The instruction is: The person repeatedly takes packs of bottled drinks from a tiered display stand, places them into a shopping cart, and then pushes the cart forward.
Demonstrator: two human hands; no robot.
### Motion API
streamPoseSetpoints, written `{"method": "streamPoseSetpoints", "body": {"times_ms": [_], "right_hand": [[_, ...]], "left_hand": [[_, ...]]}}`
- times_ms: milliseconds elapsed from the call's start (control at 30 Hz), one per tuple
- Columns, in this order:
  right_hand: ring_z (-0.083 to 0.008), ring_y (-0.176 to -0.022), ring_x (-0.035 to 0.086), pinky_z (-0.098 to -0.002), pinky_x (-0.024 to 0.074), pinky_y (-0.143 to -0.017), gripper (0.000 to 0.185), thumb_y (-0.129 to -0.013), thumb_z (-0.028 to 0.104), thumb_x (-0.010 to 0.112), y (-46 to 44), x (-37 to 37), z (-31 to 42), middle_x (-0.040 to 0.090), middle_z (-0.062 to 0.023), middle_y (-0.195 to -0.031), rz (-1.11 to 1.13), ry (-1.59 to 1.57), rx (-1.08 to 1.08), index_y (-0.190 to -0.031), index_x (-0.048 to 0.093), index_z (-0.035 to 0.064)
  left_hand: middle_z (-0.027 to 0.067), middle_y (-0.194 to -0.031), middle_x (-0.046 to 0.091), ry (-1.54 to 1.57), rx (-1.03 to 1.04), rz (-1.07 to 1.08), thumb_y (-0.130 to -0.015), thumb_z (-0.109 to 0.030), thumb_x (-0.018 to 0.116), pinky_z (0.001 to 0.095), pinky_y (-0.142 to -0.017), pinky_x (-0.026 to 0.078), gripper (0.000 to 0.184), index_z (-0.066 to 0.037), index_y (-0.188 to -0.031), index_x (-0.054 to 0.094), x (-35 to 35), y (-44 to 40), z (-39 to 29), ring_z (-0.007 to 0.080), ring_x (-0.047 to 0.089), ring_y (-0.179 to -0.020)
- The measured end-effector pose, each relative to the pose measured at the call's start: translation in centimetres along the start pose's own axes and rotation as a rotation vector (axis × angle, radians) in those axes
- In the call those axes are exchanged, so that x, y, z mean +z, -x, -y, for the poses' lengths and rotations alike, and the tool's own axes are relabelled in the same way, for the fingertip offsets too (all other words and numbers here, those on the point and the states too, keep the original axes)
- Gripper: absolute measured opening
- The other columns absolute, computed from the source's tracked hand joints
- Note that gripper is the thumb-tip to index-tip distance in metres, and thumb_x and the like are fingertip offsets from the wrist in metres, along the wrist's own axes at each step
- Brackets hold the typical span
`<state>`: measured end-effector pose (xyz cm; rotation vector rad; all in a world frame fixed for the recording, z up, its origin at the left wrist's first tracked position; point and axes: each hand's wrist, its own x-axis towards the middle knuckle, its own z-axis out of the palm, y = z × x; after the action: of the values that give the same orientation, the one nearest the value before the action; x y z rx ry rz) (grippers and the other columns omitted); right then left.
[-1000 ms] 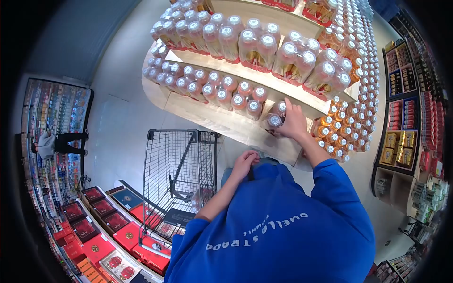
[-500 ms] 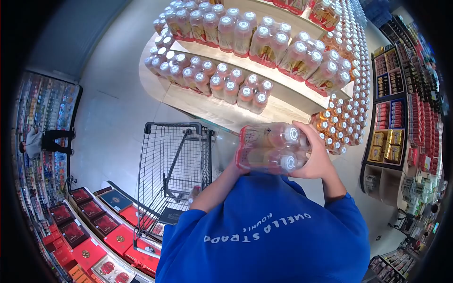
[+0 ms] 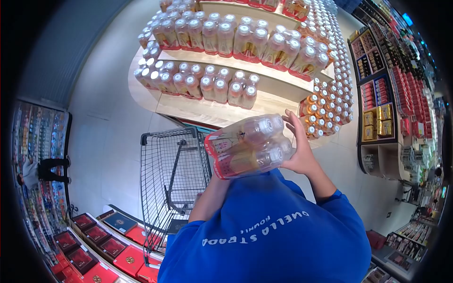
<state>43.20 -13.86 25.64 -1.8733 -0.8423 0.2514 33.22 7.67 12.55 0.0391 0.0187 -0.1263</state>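
A shrink-wrapped pack of bottled drinks (image 3: 247, 146), with clear caps and red-printed film, is tilted in front of my chest, caps toward the right. My left hand is hidden behind the pack's red base end; only the left forearm (image 3: 210, 198) shows, leading up to it. At the cap end is my right hand (image 3: 299, 153), fingers stretched and spread, thumb close to the lower caps. Whether the thumb touches them I cannot tell. Left of the pack stands a wire shopping cart (image 3: 163, 165) with a dark box (image 3: 177, 226) low in it.
Ahead is a tiered wooden display shelf (image 3: 278, 111) carrying several similar packs (image 3: 217, 85). Orange-coloured bottles (image 3: 321, 111) stand at its right end. Red gift boxes (image 3: 132, 257) lie at lower left. Far left, a person (image 3: 32, 172) stands by stocked shelves. More shelving (image 3: 377, 151) runs along the right.
The pack has moved left, toward the cart, and its cap end has tipped upward. My right hand's fingers have loosened from around the caps and spread. The view has shifted slightly.
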Motion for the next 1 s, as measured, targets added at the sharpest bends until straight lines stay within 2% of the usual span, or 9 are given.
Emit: {"method": "streamPoseSetpoints", "body": {"times_ms": [67, 167, 300, 433, 600, 800, 900, 933, 1000], "right_hand": [[-0.0354, -0.151, 0.034, -0.0497, 0.0355, -0.119, 0.148, -0.060, 0.031, 0.102, 2.2, 1.6, -1.9, 0.022, -0.0206, -0.167, -0.128, -0.263, 0.096, -0.166, 0.002, 0.0092], [-0.0338, -0.148, 0.039, -0.0489, 0.0370, -0.117, 0.142, -0.067, 0.032, 0.099, 4.1, 5.3, -1.1, 0.021, -0.0193, -0.167, -0.224, -0.783, 0.158, -0.166, 0.000, 0.0071], [-0.0301, -0.144, 0.044, -0.0454, 0.0368, -0.118, 0.113, -0.076, 0.025, 0.093, 6.0, 6.6, -2.2, 0.040, -0.0170, -0.156, -0.242, -0.755, 0.253, -0.162, 0.021, 0.0033], [-0.0307, -0.140, 0.049, -0.0461, 0.0412, -0.116, 0.093, -0.081, 0.025, 0.083, 6.9, 5.4, -4.6, 0.051, -0.0180, -0.149, -0.360, -1.170, 0.071, -0.156, 0.033, 0.0005], [-0.0352, -0.135, 0.056, -0.0492, 0.0457, -0.114, 0.086, -0.084, 0.033, 0.072, 8.2, 0.7, -5.2, 0.053, -0.0217, -0.148, -0.346, -1.420, -0.054, -0.154, 0.036, -0.0010], [-0.0383, -0.125, 0.062, -0.0513, 0.0513, -0.108, 0.078, -0.080, 0.031, 0.066, 9.3, -2.4, -4.7, 0.060, -0.0239, -0.140, -0.586, -1.610, -0.091, -0.147, 0.046, -0.0028], [-0.0388, -0.122, 0.064, -0.0516, 0.0527, -0.106, 0.075, -0.079, 0.028, 0.064, 10.4, -2.5, -4.4, 0.062, -0.0244, -0.137, -0.580, -1.661, -0.069, -0.145, 0.048, -0.0033], [-0.0386, -0.122, 0.064, -0.0514, 0.0529, -0.105, 0.074, -0.079, 0.028, 0.064, 11.4, -2.2, -5.3, 0.062, -0.0245, -0.137, -0.559, -1.664, -0.078, -0.145, 0.048, -0.0034], [-0.0384, -0.122, 0.064, -0.0505, 0.0525, -0.106, 0.075, -0.079, 0.024, 0.064, 13.0, -1.5, -7.1, 0.060, -0.0244, -0.138, -0.548, -1.615, -0.056, -0.147, 0.046, -0.0032]], "left_hand": [[0.0207, -0.154, 0.046, 0.068, -0.031, -0.044, -0.098, -0.054, 0.060, 0.0558, -0.115, 0.043, 0.076, -0.006, -0.154, 0.043, 0.0, 0.3, -0.3, 0.0405, 0.050, -0.137], [0.0221, -0.157, 0.043, -0.222, 0.016, -0.215, -0.097, -0.062, 0.055, 0.0594, -0.116, 0.042, 0.081, -0.007, -0.155, 0.042, 0.1, 0.1, 1.0, 0.0431, 0.047, -0.139], [0.0236, -0.161, 0.038, -0.101, 0.081, -0.026, -0.100, -0.066, 0.046, 0.0589, -0.119, 0.037, 0.084, -0.007, -0.159, 0.034, 2.6, 0.3, 1.8, 0.0428, 0.042, -0.145], [0.0246, -0.163, 0.034, -0.112, 0.140, 0.366, -0.103, -0.060, 0.047, 0.0521, -0.123, 0.032, 0.085, -0.003, -0.162, 0.023, 2.7, -1.8, 2.5, 0.0389, 0.037, -0.150], [0.0204, -0.166, 0.029, -0.693, 0.075, 0.137, -0.102, -0.059, 0.050, 0.0506, -0.125, 0.026, 0.092, -0.001, -0.164, 0.012, 3.8, -0.5, 5.1, 0.0358, 0.032, -0.153], [0.0184, -0.165, 0.033, -0.481, -0.143, 0.241, -0.102, -0.069, 0.040, 0.0524, -0.124, 0.030, 0.092, -0.001, -0.162, 0.022, 3.8, -3.2, 6.5, 0.0358, 0.037, -0.150], [0.0172, -0.160, 0.041, -0.489, -0.269, -0.122, -0.102, -0.073, 0.032, 0.0532, -0.122, 0.032, 0.090, -0.001, -0.157, 0.034, 4.8, -5.5, 8.4, 0.0351, 0.043, -0.146], [0.0162, -0.154, 0.050, -0.006, -0.426, 0.216, -0.105, -0.069, 0.028, 0.0531, -0.121, 0.035, 0.082, -0.004, -0.153, 0.042, 3.7, -6.9, 8.4, 0.0348, 0.049, -0.141], [0.0163, -0.151, 0.052, -0.248, -0.535, -0.081, -0.107, -0.065, 0.029, 0.0529, -0.120, 0.036, 0.076, -0.006, -0.153, 0.043, 4.9, -6.4, 9.7, 0.0347, 0.050, -0.139]]}}
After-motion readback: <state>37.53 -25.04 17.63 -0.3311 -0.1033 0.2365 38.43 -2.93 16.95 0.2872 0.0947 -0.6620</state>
